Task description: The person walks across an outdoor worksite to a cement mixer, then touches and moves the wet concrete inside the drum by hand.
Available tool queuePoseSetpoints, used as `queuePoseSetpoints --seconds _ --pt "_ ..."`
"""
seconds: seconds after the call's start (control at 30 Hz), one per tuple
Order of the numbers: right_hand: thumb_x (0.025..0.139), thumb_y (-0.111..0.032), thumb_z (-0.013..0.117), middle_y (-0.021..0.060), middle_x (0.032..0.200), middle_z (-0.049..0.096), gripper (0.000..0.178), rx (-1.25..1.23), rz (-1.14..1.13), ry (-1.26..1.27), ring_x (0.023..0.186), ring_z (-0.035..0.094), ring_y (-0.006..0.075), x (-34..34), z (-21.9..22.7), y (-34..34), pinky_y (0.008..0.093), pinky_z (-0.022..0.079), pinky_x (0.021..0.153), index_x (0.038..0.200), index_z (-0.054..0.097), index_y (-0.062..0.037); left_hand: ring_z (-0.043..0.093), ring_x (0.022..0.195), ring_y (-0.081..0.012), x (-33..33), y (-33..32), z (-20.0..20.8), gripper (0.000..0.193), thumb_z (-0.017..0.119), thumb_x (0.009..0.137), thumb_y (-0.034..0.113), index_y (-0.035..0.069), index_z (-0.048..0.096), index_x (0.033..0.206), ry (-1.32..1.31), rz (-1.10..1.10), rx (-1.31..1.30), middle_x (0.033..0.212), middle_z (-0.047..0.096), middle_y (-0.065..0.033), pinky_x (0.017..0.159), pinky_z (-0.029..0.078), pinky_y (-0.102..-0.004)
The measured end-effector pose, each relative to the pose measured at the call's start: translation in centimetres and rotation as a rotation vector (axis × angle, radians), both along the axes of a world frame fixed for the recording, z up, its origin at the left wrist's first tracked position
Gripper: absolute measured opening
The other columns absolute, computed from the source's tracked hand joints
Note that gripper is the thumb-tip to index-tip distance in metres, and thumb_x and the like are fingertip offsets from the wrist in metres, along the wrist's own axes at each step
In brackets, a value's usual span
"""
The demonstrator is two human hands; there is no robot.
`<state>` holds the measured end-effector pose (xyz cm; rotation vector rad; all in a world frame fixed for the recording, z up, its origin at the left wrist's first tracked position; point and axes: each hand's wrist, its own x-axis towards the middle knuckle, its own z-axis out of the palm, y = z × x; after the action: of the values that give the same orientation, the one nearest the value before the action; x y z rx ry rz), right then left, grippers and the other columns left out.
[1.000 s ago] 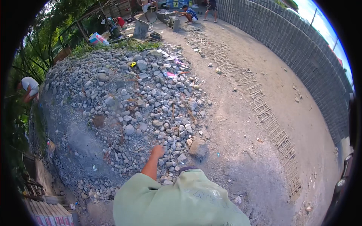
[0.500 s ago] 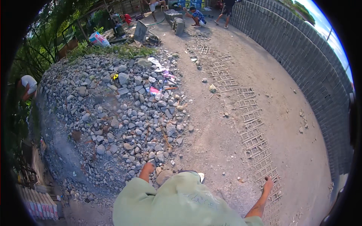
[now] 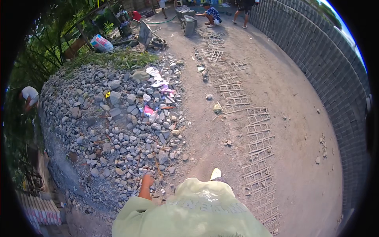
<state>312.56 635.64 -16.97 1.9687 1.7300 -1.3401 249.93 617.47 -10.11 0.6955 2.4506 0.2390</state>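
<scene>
My left hand [image 3: 147, 180] hangs in front of my body, over the near edge of a heap of grey stones [image 3: 118, 138]. Its fingers look loosely curled in, and no object shows in them. Of my right hand nothing is visible; my pale green shirt [image 3: 197, 213] fills the lower middle. One light-coloured shoe [image 3: 216, 173] pokes out ahead of the shirt on the bare dirt [image 3: 205, 150].
Ladder-like block outlines [image 3: 258, 146] run along the ground at right, beside a long stacked block wall [image 3: 316, 47]. Ahead are a wheelbarrow [image 3: 148, 36], grey blocks [image 3: 189, 25], a crouching person [image 3: 212, 15] and a standing person [image 3: 244, 10]. Another person [image 3: 29, 96] bends at far left.
I have moved forward, and the view has shifted a little. My left hand is farther left; my right hand has gone out of view. A shoe now shows more fully.
</scene>
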Motion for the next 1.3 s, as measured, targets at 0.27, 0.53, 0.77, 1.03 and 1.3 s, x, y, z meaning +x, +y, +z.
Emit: queuePoseSetpoints --seconds 0.27,0.53,0.77,1.03,1.3 --pt "0.098 -0.037 0.031 0.0168 0.096 0.068 0.050 0.567 0.320 0.026 0.094 0.064 0.0333 -13.2 5.6 51.7 0.0401 0.048 0.086 0.095 0.071 -0.0064 0.068 0.074 -0.0273 0.4 6.6 -3.2 0.033 0.076 0.060 0.026 0.012 0.074 0.089 -0.073 0.021 0.025 0.081 0.070 -0.0133 0.071 0.054 -0.0353" --pt "0.096 -0.041 0.042 0.0184 0.097 0.069 0.049 0.520 0.262 0.312 0.092 0.066 0.0281 -41.6 9.1 71.0 0.0356 0.048 0.082 0.097 0.069 -0.0006 0.068 0.078 -0.0271 -9.9 20.1 -10.3 0.029 0.073 0.064 0.034 0.019 0.075 0.089 0.009 -0.009 0.038 0.086 0.071 -0.0084 0.074 0.054 -0.0366" --pt "0.093 -0.046 0.047 0.0112 0.109 0.067 0.047 -0.144 0.243 0.002 0.100 0.063 0.0241 -51.7 8.1 68.4 0.0366 0.045 0.092 0.104 0.069 -0.0055 0.068 0.069 -0.0209 -34.8 46.8 -0.5 0.030 0.072 0.068 0.022 0.012 0.073 0.097 -0.009 0.404 0.141 0.078 0.070 -0.0150 0.068 0.054 -0.0328" --pt "0.087 -0.038 0.062 0.0098 0.100 0.069 0.042 -0.122 0.286 0.046 0.084 0.065 0.0208 -57.1 -4.2 81.2 0.0361 0.050 0.079 0.109 0.067 -0.0030 0.069 0.082 -0.0262 -55.1 72.5 7.7 0.035 0.064 0.071 0.015 0.006 0.070 0.104 0.044 0.484 0.199 0.085 0.071 -0.0159 0.075 0.053 -0.0343" --pt "0.076 -0.031 0.074 0.0167 0.096 0.069 0.045 0.040 0.155 0.235 0.086 0.065 0.0227 -90.9 2.8 118.8 0.0349 0.050 0.078 0.108 0.066 -0.0003 0.064 0.098 -0.0298 -60.8 78.4 -6.7 0.031 0.072 0.066 0.032 0.022 0.074 0.096 -0.186 0.307 -0.152 0.102 0.069 -0.0107 0.088 0.051 -0.0389"
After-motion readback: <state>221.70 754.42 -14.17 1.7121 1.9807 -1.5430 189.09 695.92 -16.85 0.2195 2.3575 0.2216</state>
